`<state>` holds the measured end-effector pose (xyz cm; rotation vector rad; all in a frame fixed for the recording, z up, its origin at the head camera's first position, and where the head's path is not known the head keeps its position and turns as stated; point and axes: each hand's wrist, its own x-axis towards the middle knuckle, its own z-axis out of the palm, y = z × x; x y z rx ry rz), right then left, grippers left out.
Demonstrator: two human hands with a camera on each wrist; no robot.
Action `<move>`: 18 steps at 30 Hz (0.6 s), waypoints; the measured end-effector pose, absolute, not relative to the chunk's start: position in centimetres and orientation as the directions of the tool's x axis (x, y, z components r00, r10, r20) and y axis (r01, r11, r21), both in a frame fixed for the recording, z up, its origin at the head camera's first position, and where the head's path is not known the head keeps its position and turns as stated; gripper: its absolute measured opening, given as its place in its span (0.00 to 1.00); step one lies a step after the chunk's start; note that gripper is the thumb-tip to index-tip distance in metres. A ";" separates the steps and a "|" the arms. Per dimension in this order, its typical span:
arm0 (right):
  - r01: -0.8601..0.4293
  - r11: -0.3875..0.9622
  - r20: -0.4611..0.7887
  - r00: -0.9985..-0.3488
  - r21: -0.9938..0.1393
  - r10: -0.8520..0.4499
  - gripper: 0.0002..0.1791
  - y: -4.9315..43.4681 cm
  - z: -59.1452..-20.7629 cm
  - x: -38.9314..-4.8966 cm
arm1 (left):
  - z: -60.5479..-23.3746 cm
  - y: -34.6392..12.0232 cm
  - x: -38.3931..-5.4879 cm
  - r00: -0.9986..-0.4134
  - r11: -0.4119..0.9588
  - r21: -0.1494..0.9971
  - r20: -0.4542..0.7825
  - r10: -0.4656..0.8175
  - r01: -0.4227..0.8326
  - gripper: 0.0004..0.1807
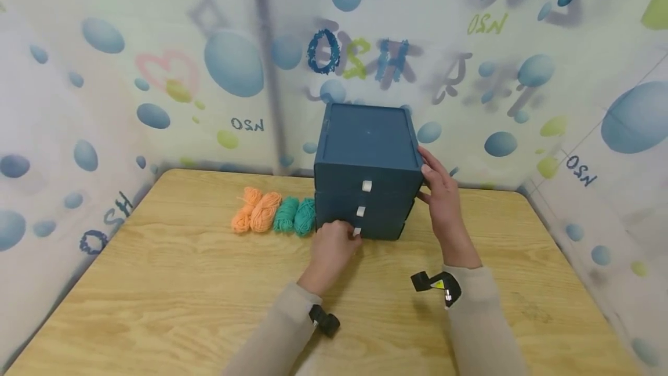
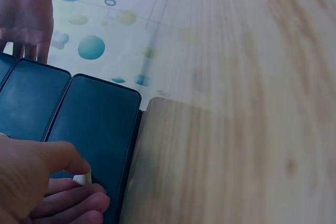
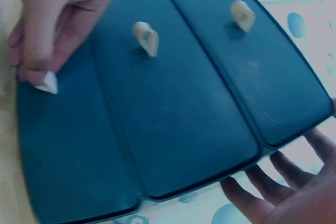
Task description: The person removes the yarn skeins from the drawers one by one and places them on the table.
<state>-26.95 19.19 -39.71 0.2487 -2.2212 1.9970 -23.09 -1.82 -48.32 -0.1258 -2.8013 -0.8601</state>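
A dark blue cabinet of three stacked drawers (image 1: 368, 135) stands on the table, each drawer front bearing a small white pull tab. Thumb and fingers of my left hand (image 1: 333, 248) pinch the bottom drawer's white tab (image 3: 50, 83), seen closely in both wrist views. That bottom drawer (image 2: 97, 124) looks flush with the two above. My right hand (image 1: 443, 205) rests against the cabinet's right side, its fingers spread and fairly straight, thumb near the upper front corner. The middle tab (image 1: 360, 211) and top tab (image 1: 367, 186) are untouched.
Left of the cabinet lie orange yarn skeins (image 1: 265, 212) and teal yarn skeins (image 1: 286, 214), the nearest teal one close beside the cabinet's side. Behind the wooden table (image 1: 172, 283) hangs a patterned wall covering (image 1: 235, 68) close to the cabinet's back.
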 end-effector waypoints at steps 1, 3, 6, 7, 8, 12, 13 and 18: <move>-0.222 0.107 0.221 -0.975 -0.969 -0.022 0.27 19.1 -39.8 -27.0 | -48.4 -1.9 -23.1 -0.974 0.829 0.541 0.227 0.020 0.144 0.15; -0.227 0.115 0.227 -0.974 -0.967 -0.016 0.27 18.8 -40.0 -27.1 | -48.6 -2.0 -23.0 -0.971 0.835 0.529 0.240 0.023 0.150 0.12; -0.223 0.127 0.222 -0.975 -0.967 -0.020 0.27 18.7 -40.1 -27.1 | -48.7 -2.2 -22.7 -0.965 0.846 0.508 0.259 0.028 0.161 0.09; -0.221 0.128 0.220 -0.975 -0.967 -0.021 0.27 18.7 -40.0 -27.1 | -48.8 -2.2 -22.6 -0.965 0.846 0.507 0.260 0.032 0.165 0.09; -0.219 0.130 0.218 -0.976 -0.967 -0.025 0.27 18.8 -40.0 -27.1 | -48.8 -2.2 -22.5 -0.964 0.848 0.503 0.263 0.037 0.170 0.09; -0.213 0.148 0.208 -0.977 -0.966 -0.049 0.28 18.9 -39.7 -27.0 | -48.8 -2.3 -21.7 -0.962 0.852 0.490 0.266 0.056 0.185 0.09; -0.212 0.158 0.205 -0.977 -0.964 -0.059 0.28 19.0 -39.6 -27.0 | -48.8 -2.3 -21.5 -0.963 0.851 0.490 0.264 0.061 0.189 0.09; -0.221 0.209 0.200 -0.973 -0.953 -0.114 0.29 19.4 -39.3 -26.9 | -48.9 -2.4 -20.4 -0.957 0.846 0.483 0.274 0.097 0.224 0.11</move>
